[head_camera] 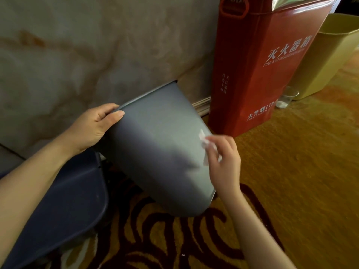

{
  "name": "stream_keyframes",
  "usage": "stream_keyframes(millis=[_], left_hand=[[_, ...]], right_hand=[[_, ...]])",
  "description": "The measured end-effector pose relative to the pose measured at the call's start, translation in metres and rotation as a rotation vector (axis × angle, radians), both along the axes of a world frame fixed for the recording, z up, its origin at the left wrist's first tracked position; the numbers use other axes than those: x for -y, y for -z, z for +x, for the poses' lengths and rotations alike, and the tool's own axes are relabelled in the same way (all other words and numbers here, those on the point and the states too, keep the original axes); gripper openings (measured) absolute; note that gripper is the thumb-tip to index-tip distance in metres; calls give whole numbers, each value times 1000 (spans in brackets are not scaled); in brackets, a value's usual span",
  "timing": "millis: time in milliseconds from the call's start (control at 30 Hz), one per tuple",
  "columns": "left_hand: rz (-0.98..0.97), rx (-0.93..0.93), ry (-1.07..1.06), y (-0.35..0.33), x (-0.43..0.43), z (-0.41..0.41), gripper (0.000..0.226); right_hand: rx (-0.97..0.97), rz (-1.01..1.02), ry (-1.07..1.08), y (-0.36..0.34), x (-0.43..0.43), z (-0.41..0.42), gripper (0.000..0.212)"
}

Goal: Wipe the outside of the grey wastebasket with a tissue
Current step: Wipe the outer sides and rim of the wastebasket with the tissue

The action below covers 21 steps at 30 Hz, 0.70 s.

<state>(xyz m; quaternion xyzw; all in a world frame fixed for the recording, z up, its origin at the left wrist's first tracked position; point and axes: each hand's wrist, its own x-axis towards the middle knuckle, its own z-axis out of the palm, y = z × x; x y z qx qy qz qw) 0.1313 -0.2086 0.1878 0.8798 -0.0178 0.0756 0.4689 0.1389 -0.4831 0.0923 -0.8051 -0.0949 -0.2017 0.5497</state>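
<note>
The grey wastebasket (pixel 159 152) is held off the floor, tipped over, with its narrow base toward the wall and its wide rim toward me. My left hand (pixel 93 127) grips it at the base edge, thumb on the outer wall. My right hand (pixel 223 162) presses a small crumpled white tissue (pixel 204 141) against the basket's right side. The inside of the basket is hidden.
A red fire extinguisher box (pixel 258 74) stands just right of the basket against the marbled wall (pixel 77 55). Beyond it are a clear glass (pixel 287 98) and a yellow bin (pixel 334 55). A dark blue chair seat (pixel 64 200) is at lower left, on patterned orange carpet (pixel 301 171).
</note>
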Motion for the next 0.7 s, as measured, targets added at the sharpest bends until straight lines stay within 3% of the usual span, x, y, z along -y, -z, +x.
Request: stream_keyframes(millis=[167, 300, 467, 600, 700], left_hand=[[-14, -29, -34, 2, -5, 1, 19], [-21, -21, -21, 1, -5, 0, 20], [36, -12, 7, -6, 3, -1, 22], [86, -68, 57, -21, 7, 0, 22], [152, -100, 72, -30, 12, -1, 21]], right_hand=[[-14, -209, -238, -9, -20, 42, 18], [69, -236, -286, 29, -7, -25, 16], [15, -405, -352, 86, 20, -109, 16], [-91, -305, -283, 96, 42, -120, 25], [-120, -140, -50, 82, 42, -101, 28]])
